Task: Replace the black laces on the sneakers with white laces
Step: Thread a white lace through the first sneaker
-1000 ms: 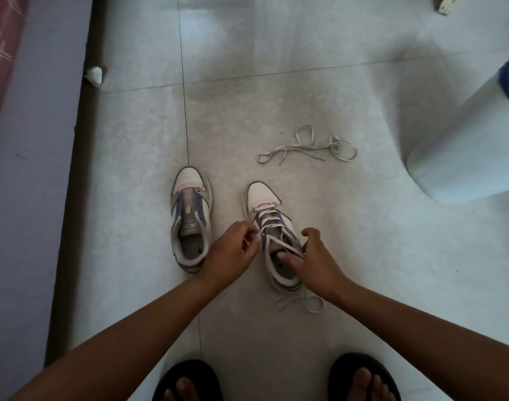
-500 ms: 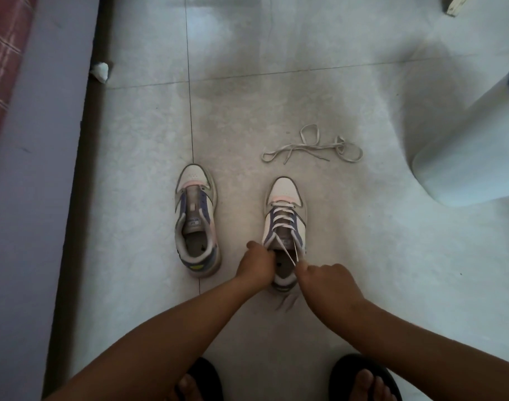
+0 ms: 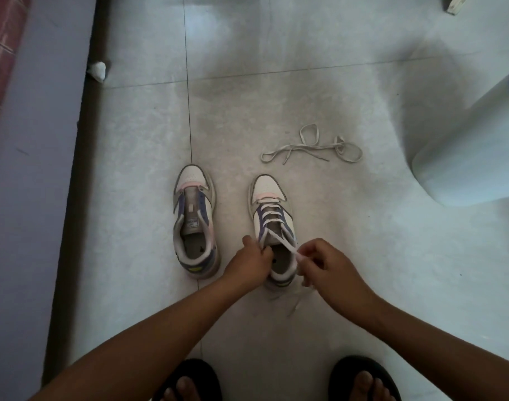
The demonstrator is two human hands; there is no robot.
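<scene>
Two white, grey and purple sneakers stand side by side on the floor, toes pointing away from me. The left sneaker (image 3: 195, 218) has no lace. The right sneaker (image 3: 272, 215) is threaded with a white lace (image 3: 272, 217). My left hand (image 3: 250, 263) grips the collar of the right sneaker on its left side. My right hand (image 3: 324, 261) pinches the lace's ends just above the shoe's opening, and loose tails hang down under it. A second white lace (image 3: 311, 149) lies tangled on the tiles beyond the shoes.
A white cylindrical container (image 3: 467, 151) with a blue part stands at the right. A pale purple surface (image 3: 30, 198) runs along the left, with a white scrap (image 3: 97, 71) by its edge. My feet in black sandals (image 3: 363, 377) are at the bottom.
The right sneaker has been turned straight and shifted right. Both hands have drawn back toward its heel, and my right hand now pulls the lace ends up and rightward.
</scene>
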